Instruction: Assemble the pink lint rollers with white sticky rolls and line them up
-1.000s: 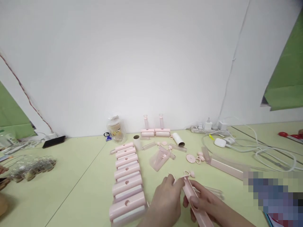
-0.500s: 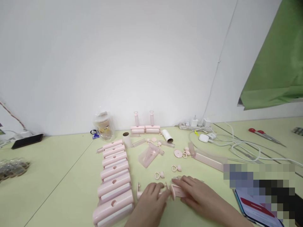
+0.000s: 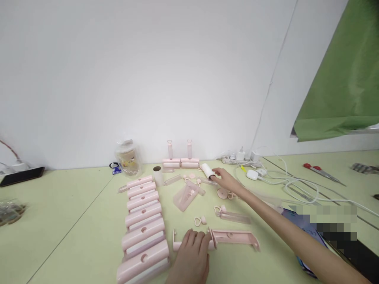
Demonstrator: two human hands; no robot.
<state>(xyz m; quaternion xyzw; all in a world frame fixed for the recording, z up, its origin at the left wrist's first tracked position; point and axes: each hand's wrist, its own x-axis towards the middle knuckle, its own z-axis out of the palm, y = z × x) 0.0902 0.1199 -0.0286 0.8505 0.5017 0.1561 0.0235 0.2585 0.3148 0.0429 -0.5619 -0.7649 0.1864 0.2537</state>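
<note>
My left hand (image 3: 192, 250) lies with curled fingers over a pink lint roller frame (image 3: 177, 245) near the front of the table, gripping its bar. To its right, touching the frame's end, lies an open pink half-shell cover (image 3: 237, 236). My right hand (image 3: 225, 179) is stretched out to a white paper roll (image 3: 208, 171), thumb and fingers apart at the roll's near end; whether they touch it I cannot tell. Between the hands lie heart-shaped pink hooks (image 3: 199, 221), a clear pink handle tube (image 3: 235, 217) and a flat pink translucent piece (image 3: 185, 196).
Several pink lint rollers (image 3: 144, 230) form a column at left. A second white roll (image 3: 158, 175) stands upright behind them, near a bagged cup (image 3: 129, 159). Two rollers with handles (image 3: 189, 162) stand by the wall. Cables (image 3: 284, 179), scissors (image 3: 324, 174) and a phone (image 3: 308, 232) lie right.
My right hand has left the pink cover and moved forward to the white roll. The cover now lies opened out to the right. My left hand stays on the frame.
</note>
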